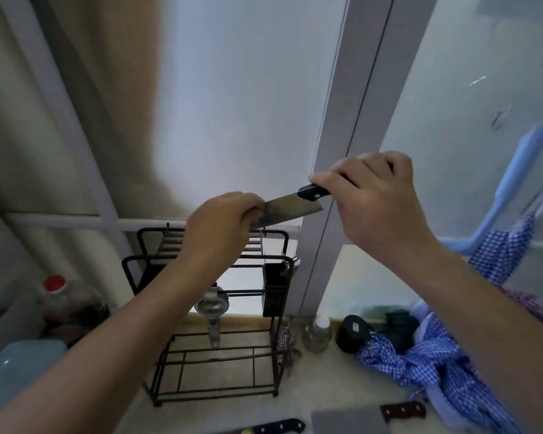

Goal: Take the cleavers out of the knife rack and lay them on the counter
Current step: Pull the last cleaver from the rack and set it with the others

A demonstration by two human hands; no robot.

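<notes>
A cleaver (290,207) is held in the air above the knife rack (220,314), clear of its slots, with the blade roughly level and tilted slightly up toward the handle. The right hand (373,195) is wrapped around the black handle, fingers curled closed on it. The left hand (223,220) pinches the far end of the blade between thumb and fingers. The black wire knife rack stands on the counter (326,383) against the back edge, below both hands; a metal strainer (212,305) hangs from one of its bars.

Two more cleavers already lie flat at the near edge of the counter: a wide cleaver with a brown handle (370,416) and, to its left, a knife with a black riveted handle (278,426), its blade mostly out of view. A blue checked cloth (420,358) is heaped toward the right edge, beside a small glass jar (317,335) and a dark round container (353,333).
</notes>
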